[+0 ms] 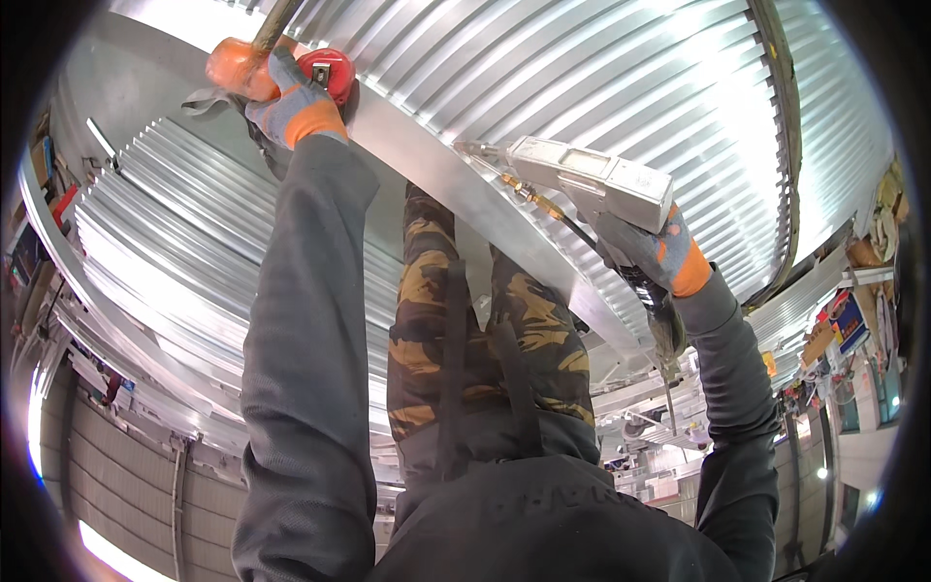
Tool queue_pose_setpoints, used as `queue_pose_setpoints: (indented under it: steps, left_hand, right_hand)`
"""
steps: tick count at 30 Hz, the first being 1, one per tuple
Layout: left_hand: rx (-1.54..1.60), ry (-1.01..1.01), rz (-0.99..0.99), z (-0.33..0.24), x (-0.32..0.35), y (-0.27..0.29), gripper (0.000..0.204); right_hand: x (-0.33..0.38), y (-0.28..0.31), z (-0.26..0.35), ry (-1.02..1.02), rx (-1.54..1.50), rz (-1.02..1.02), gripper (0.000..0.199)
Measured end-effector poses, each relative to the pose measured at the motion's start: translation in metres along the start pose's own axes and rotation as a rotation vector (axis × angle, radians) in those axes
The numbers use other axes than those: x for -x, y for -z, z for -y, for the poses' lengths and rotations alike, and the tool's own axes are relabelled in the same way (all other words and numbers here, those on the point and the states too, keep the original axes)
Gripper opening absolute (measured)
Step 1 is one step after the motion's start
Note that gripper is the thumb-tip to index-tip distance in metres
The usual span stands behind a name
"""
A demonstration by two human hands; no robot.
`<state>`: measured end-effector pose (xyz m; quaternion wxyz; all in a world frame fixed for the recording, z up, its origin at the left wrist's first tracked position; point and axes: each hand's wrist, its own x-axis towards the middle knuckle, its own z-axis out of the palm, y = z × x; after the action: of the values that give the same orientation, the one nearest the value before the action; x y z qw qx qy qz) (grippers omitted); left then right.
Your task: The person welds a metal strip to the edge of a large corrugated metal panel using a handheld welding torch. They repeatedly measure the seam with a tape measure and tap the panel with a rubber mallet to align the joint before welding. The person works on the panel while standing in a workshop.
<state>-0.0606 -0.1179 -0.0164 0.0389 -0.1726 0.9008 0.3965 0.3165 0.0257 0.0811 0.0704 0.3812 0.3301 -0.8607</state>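
Observation:
My left hand (299, 109), in a grey and orange glove, is at the upper left with its fingers bent. A rounded orange object (240, 70) with a dark part below lies against its fingers; its kind is unclear. Beside the thumb is a red tape measure (328, 74) with a metal clip. My right hand (661, 254), gloved alike, is wrapped round a boxy silver air tool (593, 177). The tool's narrow nose points left, over the edge of a flat metal strip (427, 155). A brass hose fitting (524, 189) and dark hose run below its body.
Ribbed silver metal sheet (524, 78) spreads beyond the strip, crossed by a dark bar (776, 87) at right. More ribbed panels (175, 233) lie at left. Between the panels stand my camouflage-trousered legs (485, 339). Cluttered shelves (849, 325) line the far right.

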Motion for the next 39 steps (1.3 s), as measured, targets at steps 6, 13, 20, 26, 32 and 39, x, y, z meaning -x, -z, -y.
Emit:
queue_pose_setpoints:
  steps: [6,13,20,26,32,39]
  left_hand:
    - [0.129,0.102,0.063,0.006,-0.005,-0.002,0.09]
    - [0.185,0.029,0.009,0.026,-0.02,-0.011,0.075]
    - [0.123,-0.004,-0.019,0.018,-0.014,-0.013,0.076]
    - [0.113,0.037,0.006,0.007,-0.007,-0.006,0.078]
    - [0.15,0.157,0.094,-0.017,0.018,0.002,0.08]
    - [0.106,0.141,0.09,-0.012,0.014,0.002,0.082]
  right_hand:
    - [0.002,-0.002,0.0,-0.056,-0.06,-0.028,0.049]
    - [0.0,-0.007,0.002,-0.076,-0.027,-0.042,0.046]
    - [-0.007,-0.021,0.012,0.083,0.346,-0.08,0.03]
    - [-0.001,-0.024,0.018,-0.048,0.139,-0.09,0.029]
    - [0.006,-0.013,0.006,-0.099,0.063,-0.131,0.038]
    - [0.014,-0.006,0.006,-0.11,0.177,-0.098,0.041]
